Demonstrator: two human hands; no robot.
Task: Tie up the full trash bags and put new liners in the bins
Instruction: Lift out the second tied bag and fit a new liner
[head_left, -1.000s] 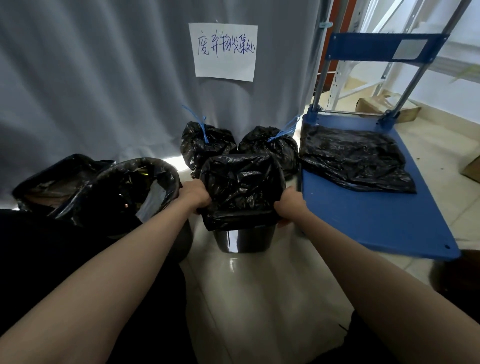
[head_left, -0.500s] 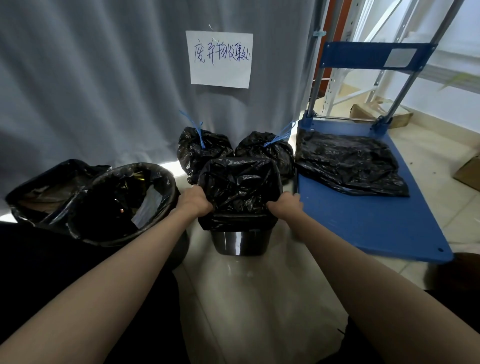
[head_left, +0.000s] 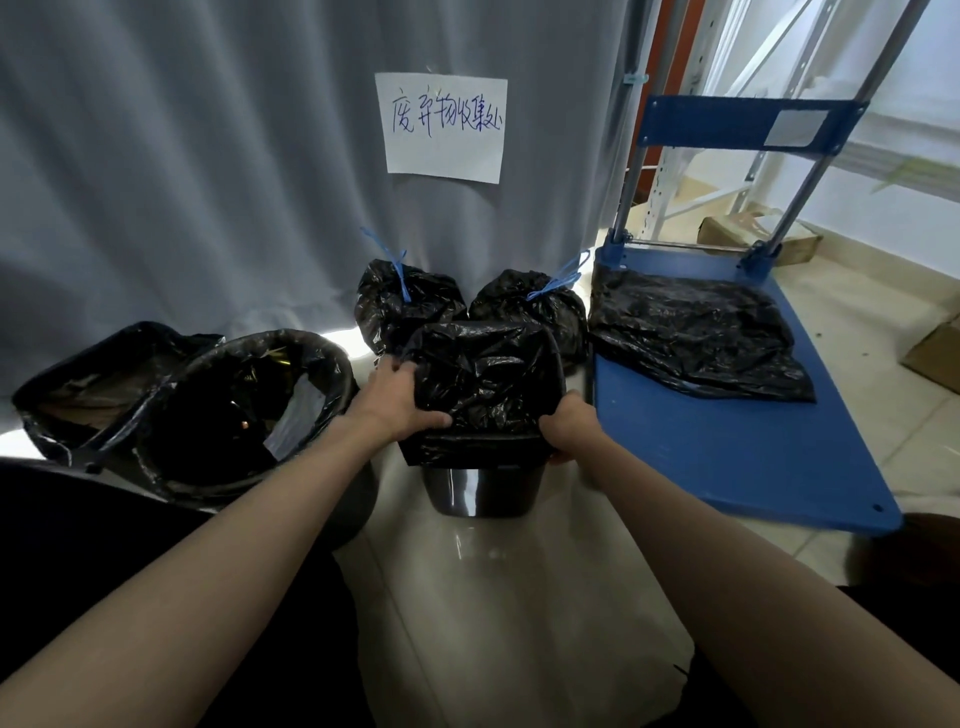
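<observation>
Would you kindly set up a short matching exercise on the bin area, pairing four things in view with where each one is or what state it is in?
Things:
1. small black bin
2. tied trash bags
3. flat black liner
4. paper sign

Places or states:
A. lying spread on the blue cart
B. hanging on the grey curtain
C. closed with blue ties, standing by the curtain
D. between the left hand and right hand, which fit a liner over its rim

Pairs: 1-D, 2-C, 3-A, 4-B
</observation>
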